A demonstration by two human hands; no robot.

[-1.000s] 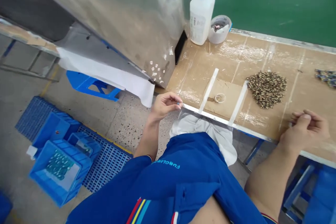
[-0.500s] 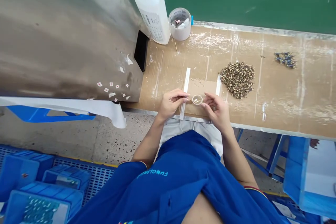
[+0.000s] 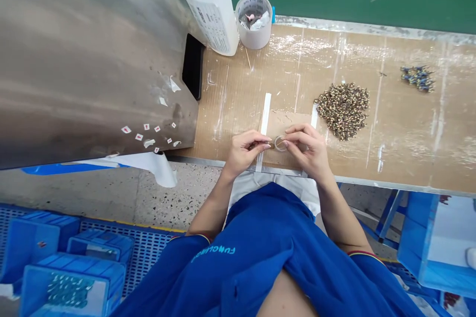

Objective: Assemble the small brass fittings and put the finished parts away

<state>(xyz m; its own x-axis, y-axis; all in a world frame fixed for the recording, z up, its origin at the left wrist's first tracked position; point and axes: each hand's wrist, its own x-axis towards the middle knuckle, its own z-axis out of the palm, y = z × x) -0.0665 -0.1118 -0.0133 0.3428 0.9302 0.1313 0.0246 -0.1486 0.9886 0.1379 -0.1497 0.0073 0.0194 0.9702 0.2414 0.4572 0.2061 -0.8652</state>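
Observation:
A small round pale-rimmed dish or ring lies on the cardboard-covered bench close to the front edge, between my two hands. My left hand is beside its left side, thumb and forefinger pinched; whatever is at the fingertips is too small to name. Over the dish's right rim, my right hand has its thumb and forefinger brought together, and I cannot tell what they pinch. To the right sits a heap of small brass-coloured and dark parts. A white strip runs along the bench by my left fingers.
At the back stand a white bottle and a tape roll holding scraps. A black phone-like slab leans at the metal panel on the left. A smaller cluster of bluish parts lies far right. Blue bins are below.
My right thumb and forefinger have closed and moved left over the dish's rim, which they now partly cover. My left hand stays pinched beside it. The camera view has shifted slightly.

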